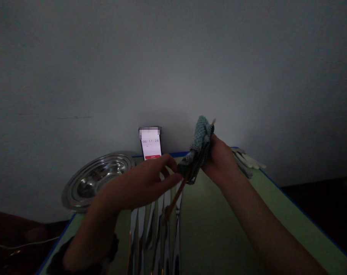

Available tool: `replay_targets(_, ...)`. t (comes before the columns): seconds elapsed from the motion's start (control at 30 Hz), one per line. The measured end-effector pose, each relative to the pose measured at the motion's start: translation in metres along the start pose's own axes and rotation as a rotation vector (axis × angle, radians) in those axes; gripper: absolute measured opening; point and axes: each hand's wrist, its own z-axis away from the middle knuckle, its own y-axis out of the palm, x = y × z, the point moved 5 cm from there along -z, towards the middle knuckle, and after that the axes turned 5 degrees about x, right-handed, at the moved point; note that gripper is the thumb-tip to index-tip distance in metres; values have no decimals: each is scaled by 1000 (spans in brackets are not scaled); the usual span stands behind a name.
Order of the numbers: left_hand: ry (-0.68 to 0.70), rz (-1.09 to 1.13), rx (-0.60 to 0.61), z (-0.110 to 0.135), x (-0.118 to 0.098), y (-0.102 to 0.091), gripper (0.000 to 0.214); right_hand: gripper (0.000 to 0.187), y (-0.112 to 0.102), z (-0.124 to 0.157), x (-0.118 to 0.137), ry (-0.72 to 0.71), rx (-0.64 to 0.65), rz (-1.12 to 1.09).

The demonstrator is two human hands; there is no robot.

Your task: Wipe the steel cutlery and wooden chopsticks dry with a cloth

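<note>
My right hand is closed around a checked green cloth wrapped about a thin copper-coloured utensil, whose tip pokes out above the cloth. My left hand pinches the lower part of that utensil, just below the cloth. Both hands hover over a row of several shiny utensils laid side by side on the green table. The room is dim.
A phone showing a timer leans against the wall at the table's back. A steel bowl tilts at the back left corner. White gloves lie at the back right. A white cable runs along the floor on the left.
</note>
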Motion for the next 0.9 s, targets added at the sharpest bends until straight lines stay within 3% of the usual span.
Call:
replay_targets(0.1,43,-1,95,-6,-10,17,26,29,-5,-7,-9,137,-52,-173)
replay_targets(0.23,57,-69,92,-13,-11,29,21,21,-16,-15,-10,92,-88,-167)
replay_targets(0.37,-42,-173,46,-10,-5,24,27,17,-34,-22,-4,19,-118,-199)
replay_targets(0.53,-69,-88,85,7,-1,7,33,23,-52,-25,16,-97,-138,-213)
replay_targets(0.7,-24,-105,2,17,0,-8,34,30,-38,-16,15,-152,-142,-249)
replay_targets(0.9,-7,-175,-32,18,-4,-7,33,35,-24,-8,1,-15,-152,-458)
